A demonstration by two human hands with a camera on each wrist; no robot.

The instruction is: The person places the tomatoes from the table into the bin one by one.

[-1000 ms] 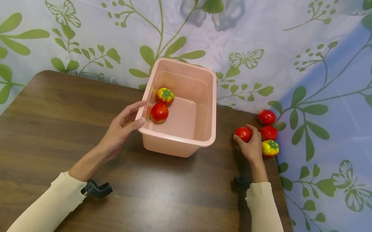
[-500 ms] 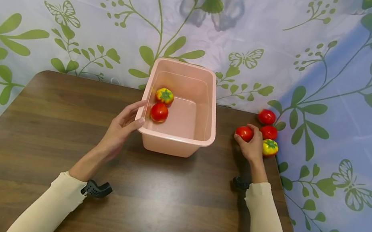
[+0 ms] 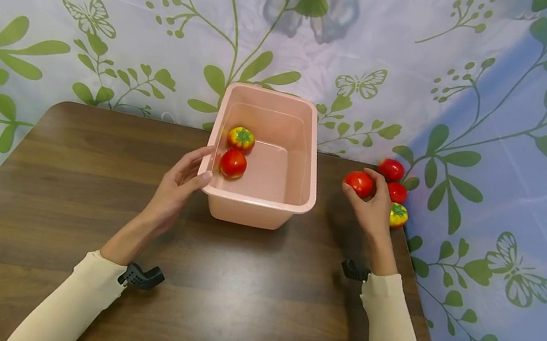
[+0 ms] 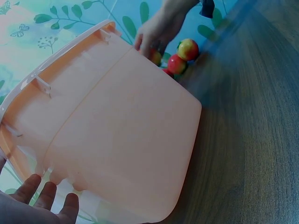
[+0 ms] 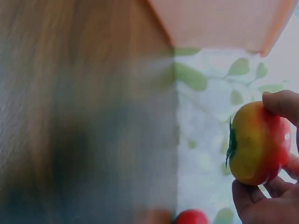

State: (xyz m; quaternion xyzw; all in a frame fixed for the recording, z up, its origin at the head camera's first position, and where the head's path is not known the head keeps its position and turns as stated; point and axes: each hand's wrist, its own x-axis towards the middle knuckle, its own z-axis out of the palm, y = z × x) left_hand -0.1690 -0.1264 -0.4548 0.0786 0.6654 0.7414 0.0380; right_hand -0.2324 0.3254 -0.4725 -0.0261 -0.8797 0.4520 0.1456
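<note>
My right hand [image 3: 373, 210] pinches a tomato [image 3: 358, 183] between thumb and fingers, raised above the table's right side. In the right wrist view the tomato [image 5: 257, 143] shows a yellow end with a green leafy top and a red end. My left hand [image 3: 176, 184] holds the left rim of a pink plastic bin [image 3: 258, 214], thumb over the edge. The left wrist view has several fingers [image 4: 46, 196] against the bin's outer wall. Inside the bin lie a yellow-and-red tomato [image 3: 241, 139] with a green top and a red tomato [image 3: 233, 163].
Beyond my right hand, at the table's right edge, are two red tomatoes, the far one [image 3: 391, 169] and the nearer one [image 3: 397, 192], with a yellow one [image 3: 398, 215] beside them. A leaf-patterned cloth [image 3: 177, 30] hangs behind the brown wooden table [image 3: 232, 295].
My right hand has lifted the tomato up from the tabletop, moving slightly away from me. The left hand and bin stay in place.
</note>
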